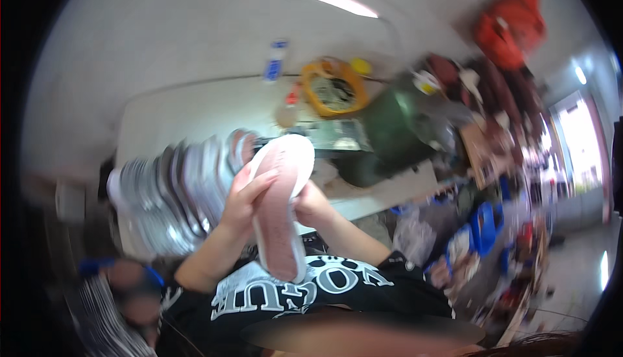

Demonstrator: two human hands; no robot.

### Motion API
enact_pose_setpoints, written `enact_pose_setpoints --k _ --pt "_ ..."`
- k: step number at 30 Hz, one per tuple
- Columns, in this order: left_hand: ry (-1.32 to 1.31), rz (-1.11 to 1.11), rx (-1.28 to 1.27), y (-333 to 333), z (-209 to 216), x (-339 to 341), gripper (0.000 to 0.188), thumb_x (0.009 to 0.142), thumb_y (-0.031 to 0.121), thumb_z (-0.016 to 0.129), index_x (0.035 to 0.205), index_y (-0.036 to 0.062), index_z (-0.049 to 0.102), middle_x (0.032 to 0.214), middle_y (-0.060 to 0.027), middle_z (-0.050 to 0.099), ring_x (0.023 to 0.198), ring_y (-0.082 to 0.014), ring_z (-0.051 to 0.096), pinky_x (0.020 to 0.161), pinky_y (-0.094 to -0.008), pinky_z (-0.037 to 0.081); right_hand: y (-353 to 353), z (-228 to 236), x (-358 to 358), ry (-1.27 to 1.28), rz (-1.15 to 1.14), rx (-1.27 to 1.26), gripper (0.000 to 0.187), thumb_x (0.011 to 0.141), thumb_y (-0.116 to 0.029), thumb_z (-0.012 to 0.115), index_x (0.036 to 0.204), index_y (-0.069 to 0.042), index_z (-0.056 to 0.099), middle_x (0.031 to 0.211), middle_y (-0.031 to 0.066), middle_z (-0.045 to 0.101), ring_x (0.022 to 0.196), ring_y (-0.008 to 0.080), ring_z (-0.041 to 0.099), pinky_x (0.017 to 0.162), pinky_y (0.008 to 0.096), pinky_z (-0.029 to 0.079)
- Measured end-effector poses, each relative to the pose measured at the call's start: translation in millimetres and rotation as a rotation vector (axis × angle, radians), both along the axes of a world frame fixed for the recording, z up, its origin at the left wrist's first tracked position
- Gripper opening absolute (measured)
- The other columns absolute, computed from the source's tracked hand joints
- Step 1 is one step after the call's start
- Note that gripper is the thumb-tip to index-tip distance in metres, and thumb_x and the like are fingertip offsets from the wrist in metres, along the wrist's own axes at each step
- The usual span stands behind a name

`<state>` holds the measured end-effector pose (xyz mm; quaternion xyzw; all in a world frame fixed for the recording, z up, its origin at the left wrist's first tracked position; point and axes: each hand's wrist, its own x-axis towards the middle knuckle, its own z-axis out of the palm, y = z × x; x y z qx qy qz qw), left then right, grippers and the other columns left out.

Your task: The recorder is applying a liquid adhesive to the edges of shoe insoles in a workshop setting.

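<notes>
Pink shoe sole (279,208), being held upright by both hands.
Left hand (241,202) wrapping its edge, right hand (313,206) pinching behind; risking slipping toward the stacked soles (172,191) at left.

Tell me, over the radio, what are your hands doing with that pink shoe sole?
Left hand wrapped on pink sole. Right hand gripping its other edge. Sole held upright before chest. Nothing blocking; row of shoes behind, blurred.
</notes>
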<state>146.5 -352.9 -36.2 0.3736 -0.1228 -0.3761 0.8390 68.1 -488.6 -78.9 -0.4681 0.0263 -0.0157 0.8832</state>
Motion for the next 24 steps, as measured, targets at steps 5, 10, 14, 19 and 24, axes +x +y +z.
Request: enact_pose_setpoints --k 5,10,14,19,24 --pt "-0.029 0.133 0.046 -3.4 -4.9 -0.7 0.042 0.083 0.012 0.062 0.120 0.0012 0.045 0.103 -0.0107 0.059 0.086 -0.0169 0.061 0.077 -0.0266 0.050 -23.6 33.9 3.6 -0.004 0.213 -0.206 0.023 0.084 -0.021 0.066 0.086 0.002 0.065 0.069 0.0045 0.062 0.059 0.0119 0.060 0.052 0.0251 0.050" --pt "-0.373 0.441 0.158 -28.7 0.1 -13.5 0.035 0.084 0.001 0.064 0.115 0.0017 0.047 0.105 -0.0090 0.059 0.089 -0.0141 0.059 0.080 -0.0270 0.048 -49.9 64.4 -0.1 0.111 0.132 -0.633 0.027 0.087 -0.026 0.065 0.078 0.000 0.068 0.059 -0.0024 0.056 0.056 0.0037 0.049 0.051 0.0217 0.042" --pt "-0.299 0.468 0.220 -30.5 -14.6 -11.4 0.039 0.087 0.006 0.062 0.121 0.0013 0.042 0.110 -0.0100 0.057 0.097 -0.0162 0.058 0.082 -0.0275 0.048 -51.6 60.4 -2.4 0.099 0.054 -0.672 0.024 0.087 -0.025 0.064 0.082 -0.002 0.070 0.062 -0.0025 0.058 0.057 0.0034 0.049 0.052 0.0218 0.043" --pt "-0.002 0.415 0.158 -45.3 -10.8 10.2 0.040 0.084 0.008 0.062 0.121 -0.0005 0.049 0.107 -0.0098 0.061 0.097 -0.0170 0.060 0.084 -0.0270 0.047 -50.9 24.3 -18.6 0.168 0.148 -0.255 0.081 0.085 -0.071 0.028 0.108 -0.002 0.062 0.073 -0.0020 0.059 0.058 0.0022 0.050 0.051 0.0164 0.040" --pt "0.031 0.540 0.204 -52.7 -44.5 45.2 0.045 0.083 0.015 0.065 0.120 -0.0030 0.048 0.106 -0.0109 0.061 0.095 -0.0174 0.060 0.084 -0.0279 0.047 -47.5 30.0 -38.1 0.310 0.344 -0.127 0.046 0.094 -0.043 0.047 0.099 0.002 0.057 0.076 0.0116 0.065 0.063 0.0182 0.066 0.047 0.0257 0.053"
